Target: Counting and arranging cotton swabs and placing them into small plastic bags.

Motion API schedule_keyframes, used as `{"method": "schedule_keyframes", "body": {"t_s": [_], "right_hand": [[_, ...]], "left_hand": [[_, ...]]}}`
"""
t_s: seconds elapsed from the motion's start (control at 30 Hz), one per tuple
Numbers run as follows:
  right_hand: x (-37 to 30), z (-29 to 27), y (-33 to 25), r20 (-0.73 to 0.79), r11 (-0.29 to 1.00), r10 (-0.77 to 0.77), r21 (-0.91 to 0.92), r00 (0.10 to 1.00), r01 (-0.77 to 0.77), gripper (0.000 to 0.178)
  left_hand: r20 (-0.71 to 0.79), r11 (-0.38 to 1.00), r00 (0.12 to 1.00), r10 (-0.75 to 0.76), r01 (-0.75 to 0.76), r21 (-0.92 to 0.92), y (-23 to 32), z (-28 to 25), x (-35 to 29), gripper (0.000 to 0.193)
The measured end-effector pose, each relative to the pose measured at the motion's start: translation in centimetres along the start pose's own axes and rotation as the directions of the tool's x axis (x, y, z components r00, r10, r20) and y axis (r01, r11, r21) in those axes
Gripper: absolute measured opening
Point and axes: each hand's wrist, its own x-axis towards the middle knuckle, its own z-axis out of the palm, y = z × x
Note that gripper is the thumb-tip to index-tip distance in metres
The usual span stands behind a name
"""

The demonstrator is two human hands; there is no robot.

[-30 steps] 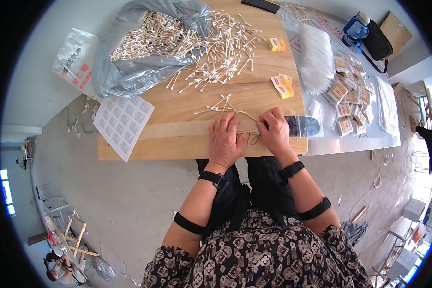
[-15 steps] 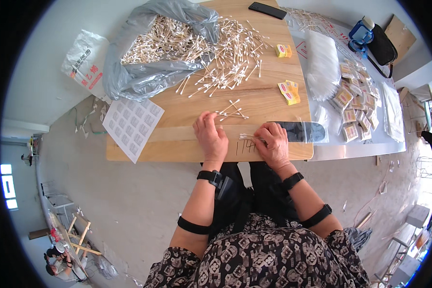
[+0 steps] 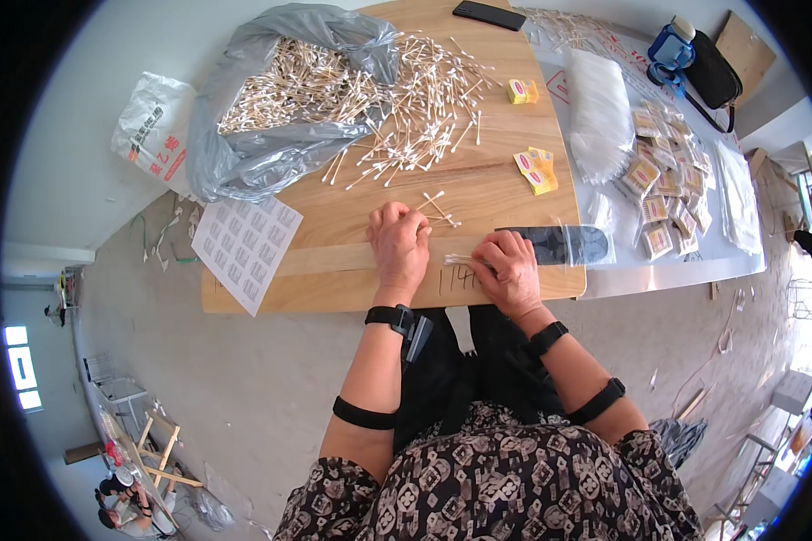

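My right hand [image 3: 512, 275] is closed around a small bundle of cotton swabs [image 3: 457, 259], whose white tips stick out to the left of the fingers. My left hand [image 3: 397, 248] rests at the table's near side with curled fingers. Its fingertips meet the near ends of a few loose, crossed cotton swabs [image 3: 440, 215]; what lies between them is hidden. Beyond, a big heap of cotton swabs [image 3: 307, 86] fills an open grey plastic bag [image 3: 244, 167] and spills onto the wooden table [image 3: 487, 194].
A printed sheet [image 3: 246, 242] overhangs the table's left edge. Yellow cards [image 3: 539, 171] and a phone [image 3: 489, 14] lie on the right part. A sheet-covered side table holds packed swab packets [image 3: 656, 209], clear plastic bags [image 3: 597, 113] and a dark flat piece [image 3: 550, 245] near its corner.
My left hand has curled its fingers and shifted slightly right, onto the loose swabs. The right hand keeps its bundle nearly in place. The whole view has shifted a little.
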Motion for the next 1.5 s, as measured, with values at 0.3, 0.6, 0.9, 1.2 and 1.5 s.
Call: {"method": "schedule_keyframes", "body": {"t_s": [0.3,0.6,0.9,1.2,1.5], "right_hand": [[0.1,-0.2,-0.1,0.002,0.999,-0.047,-0.023,0.999,0.047,0.016],[3.2,0.8,0.6,-0.006,0.924,0.329,0.207,0.944,-0.321,0.027],[5.6,3.0,1.4,0.026,0.985,0.171,-0.037,0.985,-0.17,0.008],[5.0,1.8,1.8,0.022,0.971,0.237,-0.049,0.971,-0.236,0.007],[4.2,0.5,2.4,-0.038,0.945,0.327,0.017,0.944,-0.327,0.005]], "left_hand": [[0.018,0.994,0.994,0.112,-0.112,0.014,1.9,0.9,-1.5,0.015],[-0.023,0.988,0.996,0.086,-0.088,-0.123,2.3,1.6,-2.9,0.013],[-0.13,0.994,0.991,0.035,-0.048,-0.098,1.2,2.6,-2.7,0.03],[-0.035,0.999,0.999,-0.022,0.021,-0.026,1.5,2.1,-2.2,0.04],[-0.038,0.997,0.999,-0.02,0.017,-0.072,1.6,2.0,-2.1,0.042]]}}
